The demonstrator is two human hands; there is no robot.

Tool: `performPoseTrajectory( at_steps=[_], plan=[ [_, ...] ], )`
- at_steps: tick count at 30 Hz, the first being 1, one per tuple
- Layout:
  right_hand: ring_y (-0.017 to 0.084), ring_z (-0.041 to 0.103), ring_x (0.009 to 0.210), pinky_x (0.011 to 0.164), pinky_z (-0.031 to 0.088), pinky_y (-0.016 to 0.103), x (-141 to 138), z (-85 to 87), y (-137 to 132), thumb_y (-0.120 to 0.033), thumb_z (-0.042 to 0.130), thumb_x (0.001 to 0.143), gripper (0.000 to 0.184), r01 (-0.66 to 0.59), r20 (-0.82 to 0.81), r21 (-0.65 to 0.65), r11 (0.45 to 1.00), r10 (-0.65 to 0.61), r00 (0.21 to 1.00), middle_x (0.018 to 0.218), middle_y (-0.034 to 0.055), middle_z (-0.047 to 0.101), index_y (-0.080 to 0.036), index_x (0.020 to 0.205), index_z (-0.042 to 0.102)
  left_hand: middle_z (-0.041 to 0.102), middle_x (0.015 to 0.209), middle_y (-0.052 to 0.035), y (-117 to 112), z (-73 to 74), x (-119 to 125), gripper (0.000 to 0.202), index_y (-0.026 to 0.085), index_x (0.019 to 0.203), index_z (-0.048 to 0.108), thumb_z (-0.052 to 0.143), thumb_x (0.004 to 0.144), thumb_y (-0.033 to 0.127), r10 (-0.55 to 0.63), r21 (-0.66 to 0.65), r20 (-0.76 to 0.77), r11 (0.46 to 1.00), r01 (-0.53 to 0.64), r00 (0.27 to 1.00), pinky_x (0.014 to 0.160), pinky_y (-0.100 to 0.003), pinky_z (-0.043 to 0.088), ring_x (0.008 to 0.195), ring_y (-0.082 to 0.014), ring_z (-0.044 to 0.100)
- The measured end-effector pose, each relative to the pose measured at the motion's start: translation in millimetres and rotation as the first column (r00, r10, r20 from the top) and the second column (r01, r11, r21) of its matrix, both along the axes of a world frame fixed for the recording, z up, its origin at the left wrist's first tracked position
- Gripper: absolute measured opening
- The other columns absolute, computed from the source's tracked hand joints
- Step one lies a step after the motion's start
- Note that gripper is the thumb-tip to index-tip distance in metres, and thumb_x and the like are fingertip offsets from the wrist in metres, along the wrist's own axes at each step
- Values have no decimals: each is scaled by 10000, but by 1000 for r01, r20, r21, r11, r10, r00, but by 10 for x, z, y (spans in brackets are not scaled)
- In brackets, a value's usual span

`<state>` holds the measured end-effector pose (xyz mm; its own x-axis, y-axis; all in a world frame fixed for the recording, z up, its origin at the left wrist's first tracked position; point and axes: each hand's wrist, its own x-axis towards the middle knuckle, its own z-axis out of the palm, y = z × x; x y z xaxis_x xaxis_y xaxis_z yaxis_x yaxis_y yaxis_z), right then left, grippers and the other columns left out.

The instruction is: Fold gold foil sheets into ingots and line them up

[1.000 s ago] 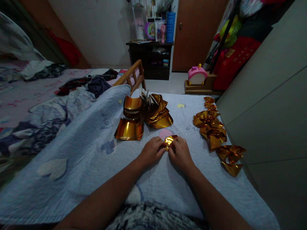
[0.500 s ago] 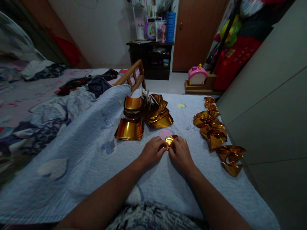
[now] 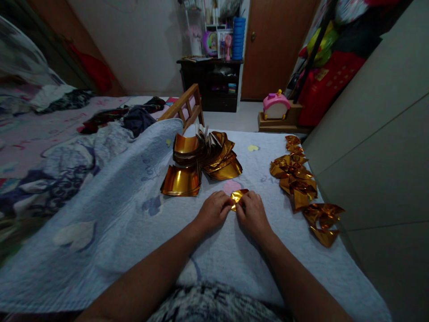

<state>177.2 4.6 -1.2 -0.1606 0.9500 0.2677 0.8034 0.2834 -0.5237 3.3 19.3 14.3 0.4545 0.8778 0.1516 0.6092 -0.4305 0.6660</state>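
Note:
Between my two hands is a small piece of shiny gold foil paper (image 3: 237,197), partly covered by my fingers. My left hand (image 3: 214,208) pinches its left side, and my right hand (image 3: 252,212) grips the right side with the thumb near the front edge. The thumbs are close together over the foil. Just beyond lie fanned stacks of gold foil sheets (image 3: 182,180), curved and overlapping. Off to the right, several folded gold foil pieces (image 3: 298,183) form a row along the bed's edge, the nearest one (image 3: 323,221) slightly apart from the others.
A pale blue quilted cover (image 3: 134,241) lies under everything. Clothes (image 3: 137,118) and bedding spread over a second bed at left, beside a wooden bed rail (image 3: 182,105). A grey cabinet (image 3: 375,170) borders the right side. A pink toy case (image 3: 276,106) stands beyond the bed.
Both hands stay in almost the same place on the foil, with only a very slight shift of the fingers and thumbs. The stacks and the folded pieces have not moved.

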Motion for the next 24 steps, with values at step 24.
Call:
performPoseTrajectory(
  at_steps=[24],
  plan=[
    [253,509,904,839,412,376,0,12,1,-135,575,845,75,11,-21,-20,1000,-12,1000,907,88,575,-192,797,586,658,934,-61,-2,12,8,84,174,928,668,610,884,131,29,2,-15,1000,-29,999,841,-339,462,930,-220,593]
  ],
)
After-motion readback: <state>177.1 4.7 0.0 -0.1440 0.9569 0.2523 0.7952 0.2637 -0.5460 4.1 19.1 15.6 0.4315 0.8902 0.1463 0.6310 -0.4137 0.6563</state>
